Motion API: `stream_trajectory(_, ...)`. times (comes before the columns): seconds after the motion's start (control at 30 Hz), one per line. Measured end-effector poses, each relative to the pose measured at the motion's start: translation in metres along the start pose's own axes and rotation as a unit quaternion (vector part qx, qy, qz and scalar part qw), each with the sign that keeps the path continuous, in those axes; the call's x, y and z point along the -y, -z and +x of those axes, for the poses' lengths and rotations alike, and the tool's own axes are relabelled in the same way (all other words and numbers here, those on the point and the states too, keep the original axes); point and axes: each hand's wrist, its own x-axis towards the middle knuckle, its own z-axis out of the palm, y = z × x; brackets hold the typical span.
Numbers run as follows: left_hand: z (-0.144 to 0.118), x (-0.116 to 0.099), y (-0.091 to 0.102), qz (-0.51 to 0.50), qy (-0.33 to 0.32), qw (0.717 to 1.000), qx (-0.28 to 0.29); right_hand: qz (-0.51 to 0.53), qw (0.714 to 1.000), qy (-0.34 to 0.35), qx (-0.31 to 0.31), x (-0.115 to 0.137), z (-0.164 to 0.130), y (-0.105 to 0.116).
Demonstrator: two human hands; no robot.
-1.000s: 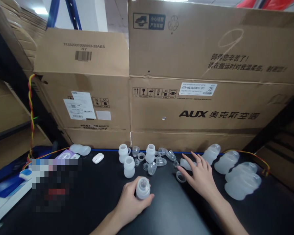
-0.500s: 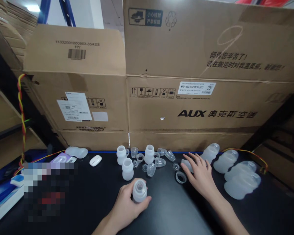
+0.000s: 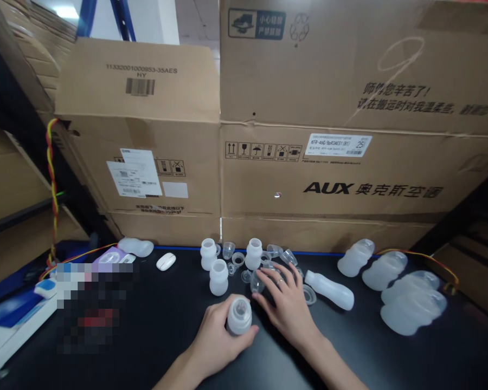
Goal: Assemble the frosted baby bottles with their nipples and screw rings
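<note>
Tall brown cardboard boxes [image 3: 333,179] walled off the back of the black table [image 3: 154,319] you worked at. Your left hand [image 3: 217,338] was wrapped tight around a small frosted bottle [image 3: 239,314], stubby and waisted, held upright with its open mouth toward you. Your right hand [image 3: 284,300] lay just beside it, fingers spread and resting over a clear domed cap [image 3: 258,281]; whether they had closed on it could not be told. That cap sat just ahead of the held bottle, nearer your right hand than your left. A long smooth bottle [image 3: 329,290] lay on its side to the right of your right hand, its length slanting away rightward. Three more stubby bottles [image 3: 218,276] stood beyond your left hand among loose clear rings.
</note>
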Motion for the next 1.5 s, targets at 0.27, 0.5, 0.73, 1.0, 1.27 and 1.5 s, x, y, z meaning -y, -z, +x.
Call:
stream_trajectory(0.27,0.000,-0.006,0.002,-0.015,0.003,0.999,0.034,0.478,0.844,-0.243,0.001,0.061,0.008,0.048)
stream_trajectory(0.5,0.000,0.001,-0.001,-0.014,-0.005,0.999,0.052,0.361,0.913,-0.170,0.089,0.075,0.018,0.049)
stream_trajectory(0.73,0.000,0.000,-0.002,-0.034,0.009,0.999,0.035,0.433,0.870,-0.220,0.081,0.077,0.018,0.041)
stream_trajectory(1.0,0.001,0.002,-0.002,-0.024,0.031,0.998,0.045,0.540,0.792,-0.269,0.091,0.079,0.030,0.034)
stream_trajectory(1.27,0.001,0.002,-0.001,-0.025,0.040,0.997,0.054,0.570,0.753,-0.315,0.090,0.085,0.023,0.029)
stream_trajectory(1.5,0.000,0.004,-0.001,-0.001,0.023,0.998,0.051,0.571,0.754,-0.314,0.076,0.087,0.019,0.026)
